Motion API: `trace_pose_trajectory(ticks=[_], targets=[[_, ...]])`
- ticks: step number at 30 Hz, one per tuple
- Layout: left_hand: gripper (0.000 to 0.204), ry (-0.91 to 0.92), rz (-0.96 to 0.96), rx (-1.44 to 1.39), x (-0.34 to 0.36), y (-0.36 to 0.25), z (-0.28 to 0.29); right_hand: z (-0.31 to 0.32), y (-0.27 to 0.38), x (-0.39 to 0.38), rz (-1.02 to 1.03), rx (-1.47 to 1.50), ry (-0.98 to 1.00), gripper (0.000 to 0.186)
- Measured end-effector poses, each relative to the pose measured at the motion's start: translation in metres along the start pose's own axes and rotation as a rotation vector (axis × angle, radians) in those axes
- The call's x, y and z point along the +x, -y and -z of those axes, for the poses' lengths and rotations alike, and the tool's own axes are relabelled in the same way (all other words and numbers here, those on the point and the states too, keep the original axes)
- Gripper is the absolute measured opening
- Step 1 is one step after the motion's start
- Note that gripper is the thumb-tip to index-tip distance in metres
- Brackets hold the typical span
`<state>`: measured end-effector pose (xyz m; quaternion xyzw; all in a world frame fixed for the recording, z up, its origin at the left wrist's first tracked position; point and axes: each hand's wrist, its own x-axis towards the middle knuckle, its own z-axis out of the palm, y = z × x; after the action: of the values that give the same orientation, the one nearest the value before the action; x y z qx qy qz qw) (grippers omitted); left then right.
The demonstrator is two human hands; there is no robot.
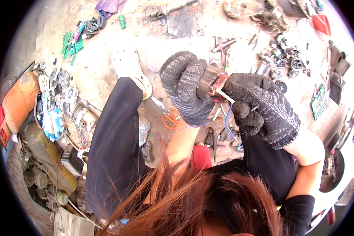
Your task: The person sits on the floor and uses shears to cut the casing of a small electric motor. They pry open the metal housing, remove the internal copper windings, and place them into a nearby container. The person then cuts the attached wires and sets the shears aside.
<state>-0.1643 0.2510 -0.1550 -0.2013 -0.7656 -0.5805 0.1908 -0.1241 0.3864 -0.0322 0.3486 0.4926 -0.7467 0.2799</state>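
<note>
My left hand (187, 84), in a dark grey knitted glove, is wrapped round a small motor stator (207, 83) with a brown metal body. Copper windings (220, 82) show at its right end. A white sleeved lead (225, 95) and a blue wire (227, 118) hang from that end. My right hand (261, 104), gloved the same way, is closed right against the windings. Its fingertips hide what they pinch there. Below my left hand lie scissors with orange handles (170, 118).
Circuit boards (72, 45) and a green-handled screwdriver (122, 21) lie at the far left. Metal parts (291, 59) are heaped at the far right. An orange casing (21, 100), a rusty cylinder (49, 157) and more scrap stand to my left. A green board (318, 102) lies right.
</note>
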Motion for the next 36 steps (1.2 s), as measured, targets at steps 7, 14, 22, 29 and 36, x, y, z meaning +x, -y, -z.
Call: trace_pose_trajectory(ticks=[7, 14, 22, 29, 36], targets=[[0.043, -0.020, -0.219, -0.106, 0.038, -0.080, 0.030, -0.042, 0.010, -0.106, 0.395, -0.345, -0.072, 0.027], [0.033, 0.005, -0.370, -0.027, 0.043, -0.157, 0.099, -0.092, -0.017, -0.180, 0.268, -0.025, -0.046, 0.024], [0.034, 0.122, -0.639, 0.125, 0.019, -0.197, 0.179, -0.140, -0.099, -0.208, 0.421, 0.079, -0.112, 0.026], [0.045, 0.304, -0.492, 0.032, -0.009, -0.219, 0.212, -0.151, -0.145, -0.235, 0.798, -0.039, -0.038, 0.031], [0.055, 0.343, -0.405, 0.062, -0.043, -0.222, 0.226, -0.161, -0.164, -0.266, 0.789, 0.003, 0.053, 0.040]])
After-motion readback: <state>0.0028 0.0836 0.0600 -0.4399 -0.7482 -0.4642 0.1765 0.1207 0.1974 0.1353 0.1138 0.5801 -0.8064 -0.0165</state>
